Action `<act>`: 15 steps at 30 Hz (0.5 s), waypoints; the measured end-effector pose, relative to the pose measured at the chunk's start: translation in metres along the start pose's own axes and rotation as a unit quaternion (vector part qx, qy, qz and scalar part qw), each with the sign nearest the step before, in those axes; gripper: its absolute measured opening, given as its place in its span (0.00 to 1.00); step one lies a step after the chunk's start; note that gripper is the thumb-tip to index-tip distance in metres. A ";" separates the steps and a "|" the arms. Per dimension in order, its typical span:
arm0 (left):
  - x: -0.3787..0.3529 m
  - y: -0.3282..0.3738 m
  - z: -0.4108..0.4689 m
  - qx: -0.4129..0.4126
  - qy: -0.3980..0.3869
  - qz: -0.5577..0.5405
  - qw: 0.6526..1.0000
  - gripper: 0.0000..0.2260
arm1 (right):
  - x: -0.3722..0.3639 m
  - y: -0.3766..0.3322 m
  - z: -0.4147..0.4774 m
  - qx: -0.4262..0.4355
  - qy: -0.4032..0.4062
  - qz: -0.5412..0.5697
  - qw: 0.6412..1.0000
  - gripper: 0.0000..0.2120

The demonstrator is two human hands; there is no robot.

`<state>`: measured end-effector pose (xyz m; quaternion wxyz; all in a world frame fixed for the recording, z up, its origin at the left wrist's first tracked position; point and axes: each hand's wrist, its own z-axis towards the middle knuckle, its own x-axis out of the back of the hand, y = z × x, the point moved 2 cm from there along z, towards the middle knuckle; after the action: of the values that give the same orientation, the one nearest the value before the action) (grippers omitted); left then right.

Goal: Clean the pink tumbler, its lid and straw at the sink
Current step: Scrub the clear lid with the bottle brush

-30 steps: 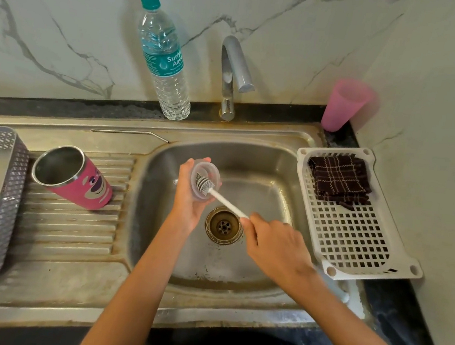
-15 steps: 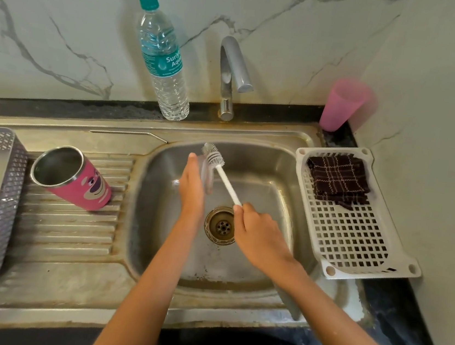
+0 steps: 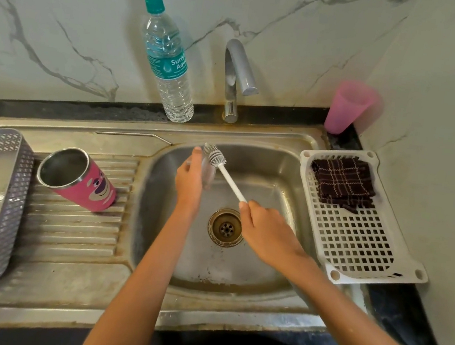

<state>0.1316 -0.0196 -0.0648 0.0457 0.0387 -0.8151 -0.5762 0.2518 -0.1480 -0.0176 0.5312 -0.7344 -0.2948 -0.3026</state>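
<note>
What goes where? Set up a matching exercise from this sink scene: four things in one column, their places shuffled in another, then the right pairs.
Things
1. pink tumbler
2. water bottle
3. checked cloth
4. bottle brush

Places
A. in the white tray right of the basin
B. held by the right hand over the basin
C. on its side on the drainboard
D. upright beside the tap

Pairs: 1-C, 2-D, 3-A, 4-B

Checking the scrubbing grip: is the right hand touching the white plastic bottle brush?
Touching: head view shows the right hand gripping the white plastic bottle brush by its handle end.
</note>
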 end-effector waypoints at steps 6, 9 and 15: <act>0.004 0.006 -0.006 -0.070 -0.025 0.069 0.995 0.14 | 0.008 0.008 0.010 -0.028 -0.008 0.005 1.000 0.19; 0.005 0.011 -0.004 -0.105 -0.013 0.109 0.988 0.10 | 0.010 0.007 0.006 -0.025 -0.006 0.008 1.000 0.19; 0.000 0.009 -0.006 -0.033 -0.012 0.039 0.999 0.10 | 0.009 0.004 0.017 -0.025 -0.010 0.024 0.999 0.20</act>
<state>0.1323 -0.0227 -0.0543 0.0597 -0.0013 -0.7969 -0.6011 0.2630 -0.1317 -0.0171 0.5165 -0.7575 -0.2747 -0.2896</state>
